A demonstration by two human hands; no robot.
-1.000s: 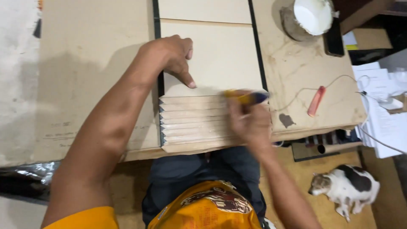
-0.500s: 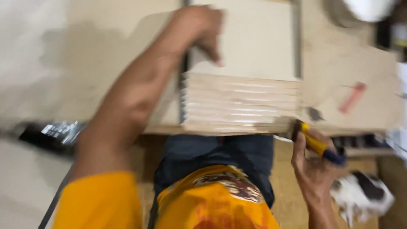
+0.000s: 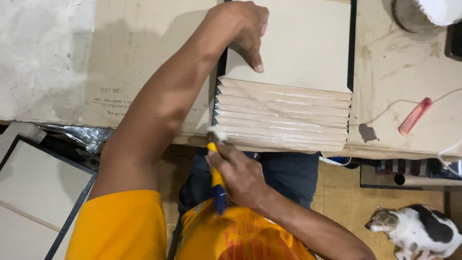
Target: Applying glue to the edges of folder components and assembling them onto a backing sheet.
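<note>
The white round bowl-like object [image 3: 440, 10] at the top right corner runs off the frame, so its full shape can't be made out, and the dark flat thing [image 3: 454, 41] beside it is cut by the right edge. The right hand [image 3: 240, 175] covers the middle of the yellow-and-blue-handled brush [image 3: 216, 180], whose whitish tip is blurred. The pencilled marks [image 3: 111, 96] on the brown cardboard sheet are too small to read.
</note>
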